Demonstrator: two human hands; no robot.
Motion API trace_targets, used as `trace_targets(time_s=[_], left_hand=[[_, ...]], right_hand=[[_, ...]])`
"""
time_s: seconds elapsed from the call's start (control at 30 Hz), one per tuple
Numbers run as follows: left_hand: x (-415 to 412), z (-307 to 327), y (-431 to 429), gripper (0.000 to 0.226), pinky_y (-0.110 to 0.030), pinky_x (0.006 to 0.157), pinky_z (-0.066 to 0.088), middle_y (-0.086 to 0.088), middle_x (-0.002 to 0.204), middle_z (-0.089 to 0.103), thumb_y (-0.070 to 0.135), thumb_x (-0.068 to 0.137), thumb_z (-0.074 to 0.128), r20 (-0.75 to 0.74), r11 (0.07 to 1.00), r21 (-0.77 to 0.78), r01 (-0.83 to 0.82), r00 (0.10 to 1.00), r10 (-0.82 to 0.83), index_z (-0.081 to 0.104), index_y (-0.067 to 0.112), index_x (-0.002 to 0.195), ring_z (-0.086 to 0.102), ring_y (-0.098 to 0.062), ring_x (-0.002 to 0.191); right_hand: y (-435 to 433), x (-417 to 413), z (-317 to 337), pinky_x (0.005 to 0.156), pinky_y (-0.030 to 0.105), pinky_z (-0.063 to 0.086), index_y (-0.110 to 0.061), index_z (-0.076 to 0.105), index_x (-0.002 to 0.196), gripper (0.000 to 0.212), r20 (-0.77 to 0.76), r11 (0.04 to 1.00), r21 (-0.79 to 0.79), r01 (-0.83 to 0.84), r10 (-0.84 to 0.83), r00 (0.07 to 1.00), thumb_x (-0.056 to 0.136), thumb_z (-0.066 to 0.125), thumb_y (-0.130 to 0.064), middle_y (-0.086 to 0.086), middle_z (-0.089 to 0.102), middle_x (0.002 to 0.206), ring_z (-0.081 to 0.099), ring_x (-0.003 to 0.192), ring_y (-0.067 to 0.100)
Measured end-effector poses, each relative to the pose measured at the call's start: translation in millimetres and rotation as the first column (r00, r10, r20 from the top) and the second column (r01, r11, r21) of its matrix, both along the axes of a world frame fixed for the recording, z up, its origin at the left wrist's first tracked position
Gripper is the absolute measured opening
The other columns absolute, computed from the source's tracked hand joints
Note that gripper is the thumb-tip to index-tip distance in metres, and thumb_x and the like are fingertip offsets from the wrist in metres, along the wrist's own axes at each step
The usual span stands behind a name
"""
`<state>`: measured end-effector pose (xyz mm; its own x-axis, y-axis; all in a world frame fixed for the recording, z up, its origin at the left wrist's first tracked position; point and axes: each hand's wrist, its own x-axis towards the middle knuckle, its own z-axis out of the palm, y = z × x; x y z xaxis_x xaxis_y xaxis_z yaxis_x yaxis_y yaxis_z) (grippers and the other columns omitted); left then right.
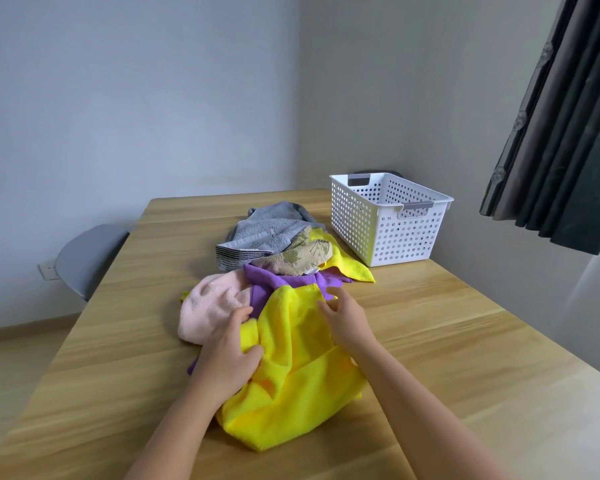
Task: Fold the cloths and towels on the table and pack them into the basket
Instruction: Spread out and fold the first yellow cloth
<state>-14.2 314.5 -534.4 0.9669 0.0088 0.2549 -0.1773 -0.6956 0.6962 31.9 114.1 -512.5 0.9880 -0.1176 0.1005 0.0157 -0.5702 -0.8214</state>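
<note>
**Tabletop and Room Layout**

The light wooden tabletop (430,327) stood in a grey-walled corner, with a dark pleated curtain (551,133) at right. The white perforated plastic basket (395,237) sat near the far right edge, just beside the heap of mixed cloths (271,233). The left grip (227,351) clamped a fold of the bright yellow microfibre cloth (302,372) at near centre. The right grip (347,320) pinched its far edge. Bare wood lay on both sides.

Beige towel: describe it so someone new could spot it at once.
On the wooden table, look left of the white perforated basket. The beige towel sits crumpled there, between the grey towel behind and the purple cloth in front. Only it is beige with a leaf print.
</note>
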Motion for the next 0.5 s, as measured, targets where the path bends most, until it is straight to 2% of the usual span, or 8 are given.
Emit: trace_targets(time_s=[0.07, 0.1, 0.17, 0.2, 0.27, 0.33, 0.43, 0.5], left_hand=[[-1.0, 1.6, -1.0, 0.060, -0.034, 0.101, 0.034, 0.002, 0.137, 0.047, 0.030, 0.076, 0.053, 0.022, 0.983, 0.174, -0.049, 0.999, 0.046, 0.043, 0.023, 0.135, 0.044, -0.020, 0.126], [-1.9, 3.8, -2.2, 0.062, -0.035, 0.099, 0.034, 0.004, 0.135, 0.048, 0.035, 0.072, 0.047, 0.047, 0.959, 0.268, -0.088, 0.996, 0.078, 0.046, 0.026, 0.133, 0.046, -0.021, 0.123], [-1.3, 8.6, -4.5, 0.065, -0.037, 0.092, 0.031, 0.006, 0.129, 0.051, 0.037, 0.065, 0.039, 0.112, 0.909, 0.388, -0.153, 0.987, 0.118, 0.051, 0.029, 0.128, 0.051, -0.021, 0.115], [-0.9, 10.0, -4.9, 0.063, -0.037, 0.089, 0.028, 0.007, 0.125, 0.053, 0.036, 0.064, 0.039, 0.132, 0.895, 0.411, -0.174, 0.983, 0.131, 0.054, 0.030, 0.125, 0.053, -0.020, 0.111], [-0.6, 11.6, -3.7, 0.051, -0.036, 0.084, 0.022, 0.008, 0.117, 0.057, 0.032, 0.069, 0.047, 0.160, 0.885, 0.418, -0.206, 0.975, 0.152, 0.057, 0.030, 0.119, 0.055, -0.018, 0.108], [-2.3, 14.5, -3.8, 0.037, -0.036, 0.081, 0.021, 0.007, 0.105, 0.062, 0.022, 0.071, 0.062, 0.218, 0.869, 0.432, -0.241, 0.963, 0.159, 0.062, 0.029, 0.108, 0.057, -0.018, 0.103], [-1.7, 13.8, -3.3, 0.033, -0.036, 0.069, 0.022, 0.002, 0.073, 0.061, 0.010, 0.045, 0.080, 0.333, 0.806, 0.512, -0.296, 0.934, 0.131, 0.064, 0.022, 0.072, 0.061, -0.025, 0.070], [-8.5, 17.8, -11.4, 0.040, -0.037, 0.067, 0.027, 0.000, 0.070, 0.058, 0.008, 0.034, 0.082, 0.384, 0.777, 0.548, -0.309, 0.918, 0.094, 0.059, 0.022, 0.063, 0.059, -0.026, 0.065]], right_hand=[[2.7, 8.0, -3.4, 0.080, 0.030, 0.045, -0.014, 0.054, 0.127, 0.038, -0.025, 0.998, 0.039, 0.041, -0.040, 0.999, 0.090, 0.058, -0.026, 0.006, 0.064, 0.109, 0.060, 0.100, 0.025], [3.0, 9.7, -5.5, 0.074, 0.026, 0.042, -0.014, 0.060, 0.119, 0.031, -0.015, 0.997, 0.056, 0.054, -0.053, 0.998, 0.089, 0.059, -0.023, 0.004, 0.065, 0.098, 0.060, 0.090, 0.021], [1.4, 8.7, -8.1, 0.061, 0.025, 0.038, -0.015, 0.067, 0.095, 0.013, 0.024, 0.990, 0.129, 0.062, -0.066, 0.998, 0.086, 0.057, -0.016, -0.003, 0.059, 0.072, 0.053, 0.066, 0.013], [0.0, 6.3, -7.7, 0.055, 0.026, 0.037, -0.013, 0.065, 0.086, 0.011, 0.043, 0.979, 0.191, 0.065, -0.074, 0.996, 0.086, 0.055, -0.012, -0.004, 0.054, 0.065, 0.048, 0.060, 0.012], [-6.6, 1.6, -5.3, 0.052, 0.027, 0.037, -0.009, 0.059, 0.080, 0.012, 0.072, 0.951, 0.301, 0.074, -0.100, 0.992, 0.086, 0.049, -0.008, 0.001, 0.048, 0.063, 0.044, 0.058, 0.015], [-18.8, -3.4, 1.4, 0.059, 0.032, 0.040, -0.009, 0.055, 0.076, 0.014, 0.098, 0.941, 0.332, 0.061, -0.098, 0.990, 0.086, 0.046, -0.005, 0.003, 0.048, 0.066, 0.045, 0.063, 0.017], [-31.5, -10.4, 13.2, 0.063, 0.038, 0.041, -0.012, 0.052, 0.072, 0.022, 0.085, 0.914, 0.405, 0.006, -0.044, 0.995, 0.081, 0.042, 0.005, 0.003, 0.047, 0.065, 0.044, 0.065, 0.020], [-40.4, -25.5, 22.5, 0.055, 0.031, 0.036, -0.011, 0.052, 0.073, 0.027, 0.039, 0.865, 0.500, -0.033, 0.015, 0.999, 0.079, 0.037, 0.011, 0.002, 0.046, 0.062, 0.042, 0.059, 0.017]])
